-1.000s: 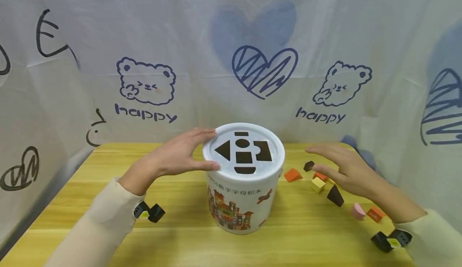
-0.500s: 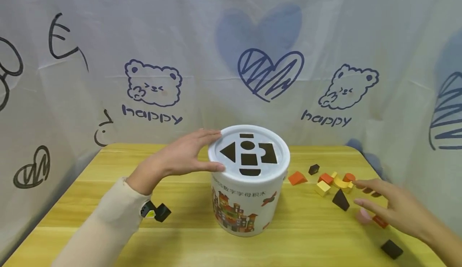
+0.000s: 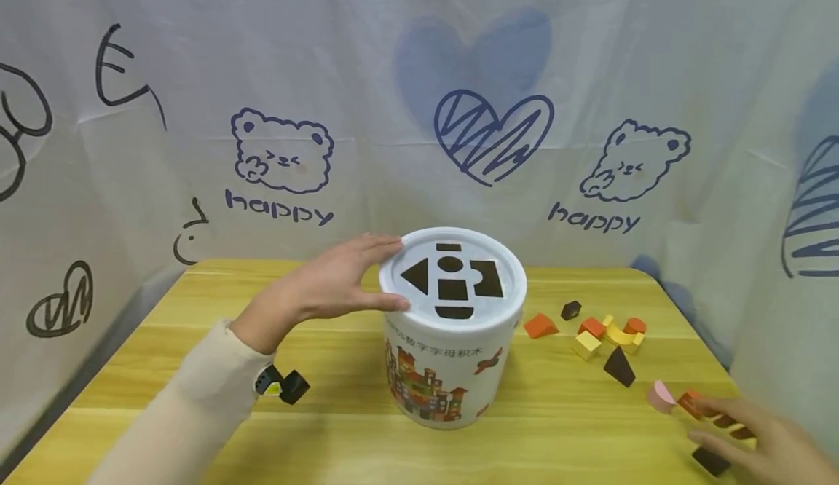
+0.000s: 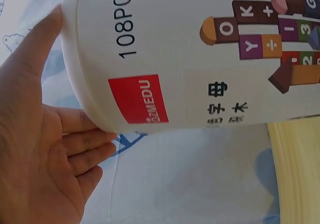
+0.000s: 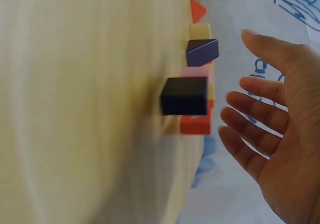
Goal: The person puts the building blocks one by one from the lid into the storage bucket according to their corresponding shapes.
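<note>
Right grip (image 3: 763,435): fingers spread and loosely bent, nothing held, above the right side of the yellow wood-grain counter (image 3: 328,441). Nearest item: dark brown, box-shaped, apparently wooden block (image 3: 711,463), on the counter below the thumb, which partly covers it in the head view; the right wrist view shows a gap. Its long axis cannot be determined. Left grip (image 3: 331,281): well apart from the block, digits spread against the rim of the white cylindrical bucket (image 3: 446,383).
</note>
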A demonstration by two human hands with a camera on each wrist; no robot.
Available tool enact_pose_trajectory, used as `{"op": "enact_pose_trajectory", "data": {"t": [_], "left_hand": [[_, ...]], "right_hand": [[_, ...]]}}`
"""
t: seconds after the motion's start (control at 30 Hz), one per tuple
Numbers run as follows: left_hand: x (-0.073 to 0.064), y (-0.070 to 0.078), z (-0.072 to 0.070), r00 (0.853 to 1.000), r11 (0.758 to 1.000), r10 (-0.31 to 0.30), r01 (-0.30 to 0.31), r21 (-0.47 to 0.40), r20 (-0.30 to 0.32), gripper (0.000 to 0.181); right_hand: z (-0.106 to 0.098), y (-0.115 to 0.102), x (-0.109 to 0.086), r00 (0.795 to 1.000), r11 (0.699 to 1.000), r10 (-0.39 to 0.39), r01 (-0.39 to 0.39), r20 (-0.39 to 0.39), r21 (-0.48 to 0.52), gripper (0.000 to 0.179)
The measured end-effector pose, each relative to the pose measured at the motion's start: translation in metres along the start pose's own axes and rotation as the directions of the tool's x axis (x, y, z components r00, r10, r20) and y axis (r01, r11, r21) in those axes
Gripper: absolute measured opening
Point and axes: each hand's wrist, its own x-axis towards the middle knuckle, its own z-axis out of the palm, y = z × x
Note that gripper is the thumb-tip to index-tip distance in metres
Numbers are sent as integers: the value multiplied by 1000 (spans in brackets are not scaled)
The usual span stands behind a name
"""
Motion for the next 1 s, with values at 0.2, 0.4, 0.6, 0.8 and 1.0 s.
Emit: {"op": "enact_pose_trajectory", "data": {"t": [0.2, 0.4, 0.6, 0.8, 1.0], "left_hand": [[-1, -1, 1, 1000, 1000, -9, 9, -6, 0, 101], [0, -3, -1, 1000, 1000, 2, -1, -9, 10, 99], [0, -4, -2, 1000, 1000, 14, -14, -9, 14, 97], [0, -3, -1, 1000, 1000, 20, -20, -1, 11, 97], [4, -4, -1, 999, 999, 41, -41, -4, 3, 96]], "right_hand": [[8, 8, -1, 985, 992, 120, -125, 121, 32, 69], [17, 14, -3, 977, 984, 157, -166, 145, 56, 70], [25, 17, -4, 979, 986, 146, -156, 139, 60, 64], [31, 20, -3, 984, 989, 135, -142, 116, 50, 54], [31, 18, -2, 991, 993, 118, -118, 59, 5, 37]]}}
